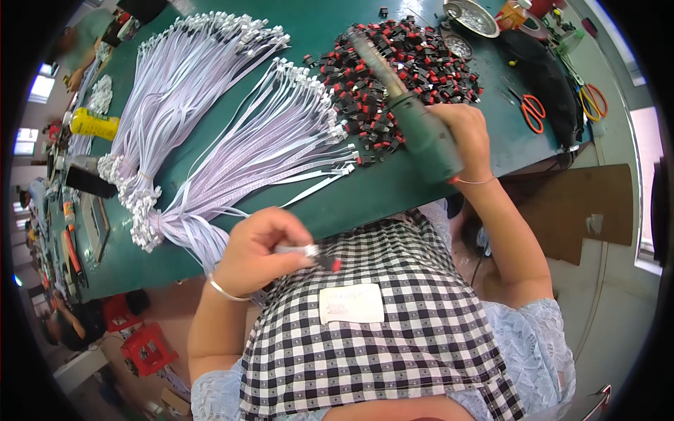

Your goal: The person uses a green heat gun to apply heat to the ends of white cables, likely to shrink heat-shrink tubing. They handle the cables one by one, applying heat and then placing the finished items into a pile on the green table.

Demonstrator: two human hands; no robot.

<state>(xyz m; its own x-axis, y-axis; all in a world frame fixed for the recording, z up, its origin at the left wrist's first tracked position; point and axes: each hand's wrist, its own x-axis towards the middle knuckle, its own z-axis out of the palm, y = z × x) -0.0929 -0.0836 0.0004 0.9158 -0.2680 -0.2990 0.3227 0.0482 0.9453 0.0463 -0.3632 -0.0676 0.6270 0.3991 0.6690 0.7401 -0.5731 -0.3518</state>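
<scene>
My left hand (254,254) pinches the end of a white flat cable in front of my checked apron. At its tip is a small black-and-red connector (327,262), partly blurred. My right hand (465,133) grips the green body of what looks like a hot-air gun (425,140). Its long metal nozzle points away to the far left, over a heap of black-and-red connectors (439,67). Beyond my left hand, a bundle of white flat cables (260,137) fans out across the green table, white plugs at both ends.
A second cable bundle (186,77) lies farther left, near a yellow bottle (95,124). Orange-handled scissors (533,114) and a black bag-like object (544,77) lie on the right. Behind the connectors stands a metal bowl (484,28). Red stools (149,347) stand at lower left.
</scene>
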